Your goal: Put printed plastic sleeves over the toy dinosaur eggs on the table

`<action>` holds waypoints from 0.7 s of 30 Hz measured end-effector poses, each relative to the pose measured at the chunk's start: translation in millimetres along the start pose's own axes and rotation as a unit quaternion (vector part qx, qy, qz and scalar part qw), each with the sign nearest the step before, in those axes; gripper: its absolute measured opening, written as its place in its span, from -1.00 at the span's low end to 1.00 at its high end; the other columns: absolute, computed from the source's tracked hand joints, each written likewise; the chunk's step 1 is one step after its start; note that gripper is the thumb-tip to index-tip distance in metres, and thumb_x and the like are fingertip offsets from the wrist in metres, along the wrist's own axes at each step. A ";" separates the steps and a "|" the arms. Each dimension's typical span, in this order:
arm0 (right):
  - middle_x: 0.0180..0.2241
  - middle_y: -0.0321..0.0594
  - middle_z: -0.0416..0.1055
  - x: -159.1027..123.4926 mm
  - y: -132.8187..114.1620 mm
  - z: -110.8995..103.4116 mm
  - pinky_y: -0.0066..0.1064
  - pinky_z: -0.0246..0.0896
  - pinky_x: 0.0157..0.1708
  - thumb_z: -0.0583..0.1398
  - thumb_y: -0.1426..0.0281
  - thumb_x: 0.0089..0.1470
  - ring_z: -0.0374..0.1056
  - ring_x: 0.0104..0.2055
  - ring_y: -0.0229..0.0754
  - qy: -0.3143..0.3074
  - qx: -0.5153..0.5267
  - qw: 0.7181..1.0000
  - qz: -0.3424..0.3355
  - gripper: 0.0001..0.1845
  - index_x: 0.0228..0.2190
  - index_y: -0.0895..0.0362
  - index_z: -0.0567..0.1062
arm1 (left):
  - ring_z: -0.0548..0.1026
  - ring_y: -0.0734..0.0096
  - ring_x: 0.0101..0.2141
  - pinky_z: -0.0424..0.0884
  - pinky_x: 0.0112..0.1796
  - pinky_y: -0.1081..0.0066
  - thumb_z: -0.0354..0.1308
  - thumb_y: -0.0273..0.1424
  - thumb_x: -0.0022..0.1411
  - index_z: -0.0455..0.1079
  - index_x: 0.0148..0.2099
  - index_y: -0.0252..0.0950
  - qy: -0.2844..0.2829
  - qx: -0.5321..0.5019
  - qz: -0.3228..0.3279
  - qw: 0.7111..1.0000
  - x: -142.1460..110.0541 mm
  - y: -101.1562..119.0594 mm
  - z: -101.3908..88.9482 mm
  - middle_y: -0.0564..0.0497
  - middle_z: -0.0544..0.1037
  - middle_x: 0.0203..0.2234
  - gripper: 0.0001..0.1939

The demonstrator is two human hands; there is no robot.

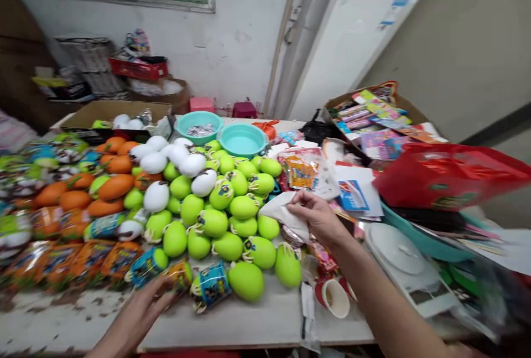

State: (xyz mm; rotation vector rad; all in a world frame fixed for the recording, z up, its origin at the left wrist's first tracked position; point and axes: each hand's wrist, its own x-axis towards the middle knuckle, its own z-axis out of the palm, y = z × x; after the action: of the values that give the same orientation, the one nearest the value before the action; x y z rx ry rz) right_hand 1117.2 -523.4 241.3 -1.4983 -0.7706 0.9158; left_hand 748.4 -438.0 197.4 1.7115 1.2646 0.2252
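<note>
My right hand (313,214) pinches a crumpled white sheet, paper or thin cloth (282,209), above the right side of the green eggs. At the front of the table, my left hand (151,300) has its fingers apart beside a green toy egg with an orange printed wrapper (179,276), seemingly touching it; blur hides the exact contact. Blue-wrapped eggs, one (211,286) to its right and another (148,265) to its left, lie close by. Many bare lime-green eggs (213,223) with pale string-like bits spread behind, with white eggs (155,161) and orange carrot-shaped pieces (116,187) further left.
Two turquoise basins (243,140) stand at the back beside a cardboard box (120,109). To the right are a paper cup (335,298), a white scale-like device (394,250), a red bag (448,175) and a carton of colourful packets (373,114). Orange-wrapped packs (89,258) line the front left.
</note>
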 end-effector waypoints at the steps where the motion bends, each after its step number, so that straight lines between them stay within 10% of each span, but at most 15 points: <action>1: -0.53 -0.38 0.37 -7.7 -5.0 20.8 -0.53 0.08 -0.57 0.40 0.28 -0.23 0.22 -0.55 -0.33 -0.026 0.060 0.998 0.023 -0.67 -0.50 0.10 0.37 | 0.42 0.12 -0.01 0.39 -0.05 0.23 0.18 -0.19 0.19 0.41 0.01 -0.20 -0.022 -0.033 0.001 0.999 7.4 1.0 -0.3 -0.02 0.47 -0.01 -0.63; 6: -0.51 -0.40 0.35 -38.6 -23.2 98.0 -0.55 0.10 -0.55 0.44 0.31 -0.29 0.24 -0.51 -0.33 -0.067 0.149 0.985 0.061 -0.62 -0.50 0.11 0.36 | 0.32 0.12 0.10 0.28 0.03 0.25 0.27 -0.15 0.06 0.34 0.14 -0.22 -0.242 -0.317 0.081 0.913 40.7 29.6 0.5 -0.12 0.41 0.10 -0.39; 10: -0.46 -0.39 0.35 -59.1 -23.9 143.1 -0.54 0.16 -0.50 0.45 0.32 -0.30 0.28 -0.45 -0.31 -0.035 0.139 0.988 0.058 -0.62 -0.46 0.09 0.38 | 0.47 0.37 -0.34 0.33 -0.29 0.44 0.37 -0.26 -0.06 0.47 -0.29 -0.36 -0.258 -0.340 0.110 0.897 40.6 37.1 -14.2 -0.02 0.56 -0.39 -0.68; 16: 0.01 -0.25 0.41 -90.6 4.0 236.8 -0.28 0.30 -0.13 0.46 0.39 -0.35 0.37 -0.03 -0.06 0.060 0.224 0.972 0.045 -0.05 0.08 -0.15 0.22 | 0.32 0.55 -0.58 0.20 -0.52 0.54 0.35 -0.22 -0.06 0.37 -0.39 -0.34 -0.242 -0.357 0.069 0.900 40.0 -15.1 -90.2 0.12 0.42 -0.62 -0.69; 21: -0.16 -0.19 0.54 -99.7 52.3 333.6 -0.33 0.32 -0.17 0.46 0.36 -0.30 0.43 -0.16 -0.09 0.060 0.270 0.949 0.148 -0.44 -0.16 0.08 0.50 | 0.37 0.49 -0.50 0.24 -0.49 0.52 0.31 -0.29 -0.03 0.48 -0.20 -0.34 -0.247 -0.362 0.052 0.897 44.5 -81.8 -152.4 0.04 0.52 -0.47 -0.67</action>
State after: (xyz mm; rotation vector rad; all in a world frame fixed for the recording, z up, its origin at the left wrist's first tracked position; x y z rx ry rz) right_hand 775.2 -457.2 190.1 -1.1775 -0.1736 1.1375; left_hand 620.4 -313.4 197.5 1.0808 0.5921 0.2606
